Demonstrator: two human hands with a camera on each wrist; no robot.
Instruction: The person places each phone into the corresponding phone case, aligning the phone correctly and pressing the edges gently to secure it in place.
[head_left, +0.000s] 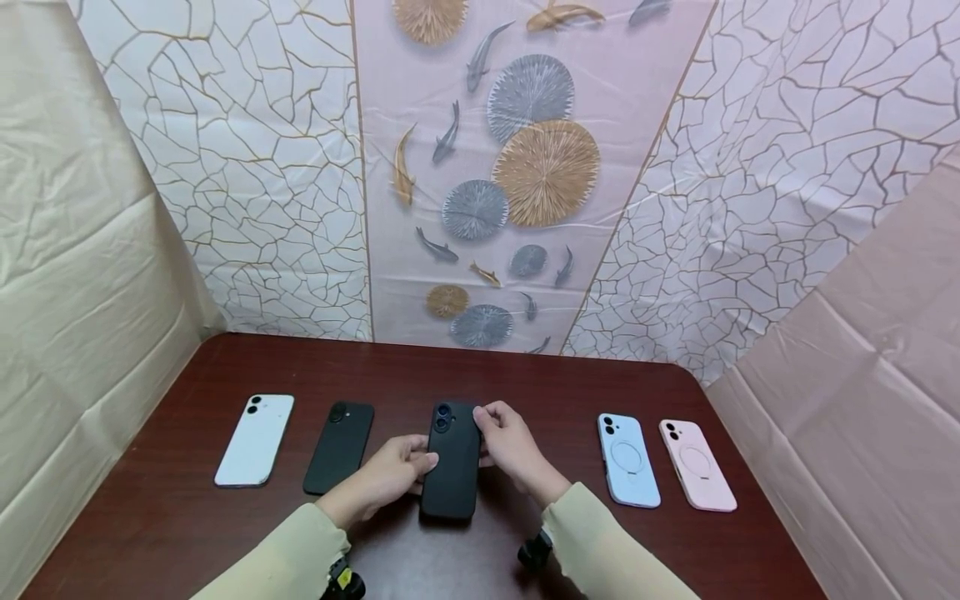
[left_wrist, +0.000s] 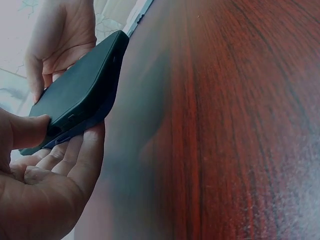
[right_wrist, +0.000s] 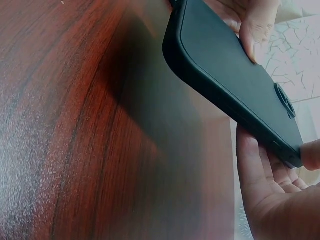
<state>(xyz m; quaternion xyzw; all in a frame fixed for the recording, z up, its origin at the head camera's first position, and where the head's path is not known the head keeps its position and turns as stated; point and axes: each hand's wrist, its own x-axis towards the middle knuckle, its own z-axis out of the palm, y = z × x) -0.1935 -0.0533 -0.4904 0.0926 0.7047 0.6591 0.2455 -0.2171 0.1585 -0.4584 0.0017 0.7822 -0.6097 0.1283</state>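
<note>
A phone in a black case (head_left: 452, 467) is held just above the table between both hands, its back and camera end up and away from me. My left hand (head_left: 393, 471) grips its left edge, thumb on top and fingers beneath. At the upper right corner, my right hand (head_left: 513, 446) pinches it between thumb and fingers. In the left wrist view a dark blue strip shows along the lower edge of the black case (left_wrist: 80, 80). The right wrist view shows the right thumb on the corner by the camera ring (right_wrist: 285, 100). The phone's front is hidden.
On the dark red wooden table (head_left: 525, 375), a white phone (head_left: 255, 442) and a black phone or case (head_left: 339, 450) lie to the left. A light blue phone (head_left: 630, 467) and a pink phone (head_left: 697, 467), each with a ring on its back, lie right. Patterned cloth (head_left: 285, 208) hangs behind.
</note>
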